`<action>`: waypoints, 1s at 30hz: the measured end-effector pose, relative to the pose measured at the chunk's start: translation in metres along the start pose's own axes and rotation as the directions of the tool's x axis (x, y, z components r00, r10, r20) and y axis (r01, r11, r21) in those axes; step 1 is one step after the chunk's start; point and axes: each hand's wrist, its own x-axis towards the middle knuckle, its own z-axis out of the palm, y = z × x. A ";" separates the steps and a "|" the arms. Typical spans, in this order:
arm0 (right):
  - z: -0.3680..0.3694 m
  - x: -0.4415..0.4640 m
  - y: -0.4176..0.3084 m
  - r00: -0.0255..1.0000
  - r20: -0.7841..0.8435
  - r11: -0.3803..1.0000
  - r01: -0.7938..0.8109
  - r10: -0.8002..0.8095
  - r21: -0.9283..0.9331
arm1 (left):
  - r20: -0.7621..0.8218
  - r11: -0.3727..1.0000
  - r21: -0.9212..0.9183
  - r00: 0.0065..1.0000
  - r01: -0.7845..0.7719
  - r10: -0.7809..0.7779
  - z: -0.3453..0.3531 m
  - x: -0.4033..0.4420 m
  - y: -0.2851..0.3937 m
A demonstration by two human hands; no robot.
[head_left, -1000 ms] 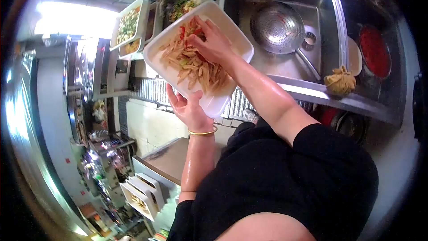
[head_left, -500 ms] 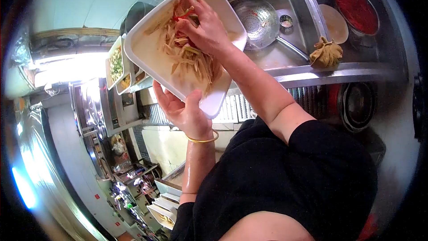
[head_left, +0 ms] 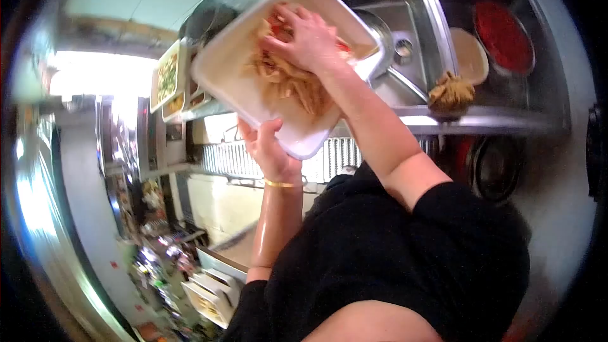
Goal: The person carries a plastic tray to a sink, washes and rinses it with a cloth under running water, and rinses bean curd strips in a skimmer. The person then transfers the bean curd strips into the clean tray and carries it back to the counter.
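A white rectangular tray [head_left: 221, 82] is held tilted, with a heap of wet, pale tan food strips [head_left: 294, 88] and some red pieces inside. My left hand [head_left: 272, 152], with a gold bangle at its wrist, grips the tray by its near edge, thumb over the rim and fingers underneath. Deep in the tray, my right hand [head_left: 307, 38] has its fingers curled into the strips and red bits. Its fingertips are partly hidden by the food and blurred.
Behind the tray is a steel sink [head_left: 405, 16] with a perforated strainer partly covered by the tray. A brown cloth [head_left: 451, 92] lies on the sink's edge. Farther right sits a bowl of red food [head_left: 505, 38]. Containers of chopped food [head_left: 168, 79] stand left.
The tray sits slightly lower and farther right in view, covering more of the strainer. My right hand has shifted within the food, and the strips are bunched closer beneath it.
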 end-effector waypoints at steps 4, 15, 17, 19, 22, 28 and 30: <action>-0.020 -0.005 0.005 0.881 0.466 0.984 0.149 -0.088 -0.097 | 0.024 0.733 -0.428 0.817 0.529 -0.576 -0.095 0.016 -0.062; -0.020 0.152 0.068 0.267 0.955 0.980 -0.114 -0.128 0.163 | -0.373 0.816 -0.577 0.900 -0.036 -0.225 -0.112 -0.028 -0.069; 0.012 0.139 0.081 0.218 0.935 0.930 -0.179 -0.280 0.320 | -0.435 0.806 -0.581 0.880 -0.112 -0.191 -0.102 -0.039 -0.061; 0.024 0.149 0.094 0.116 0.966 0.951 -0.184 -0.230 0.248 | -0.460 0.808 -0.563 0.878 -0.172 -0.133 -0.088 -0.039 -0.068; 0.029 0.149 0.085 -0.017 0.967 0.873 -0.435 -0.254 0.222 | -0.567 0.875 -0.469 0.800 -0.120 -0.194 -0.060 -0.049 -0.033; 0.026 0.117 0.094 -0.075 0.953 0.812 -0.546 -0.295 0.208 | -0.547 0.905 -0.380 0.835 -0.192 -0.053 -0.069 -0.050 -0.030; 0.031 0.115 0.108 -0.098 0.948 0.770 -0.611 -0.303 0.183 | -0.515 0.858 -0.370 0.848 -0.356 0.129 -0.065 -0.058 -0.026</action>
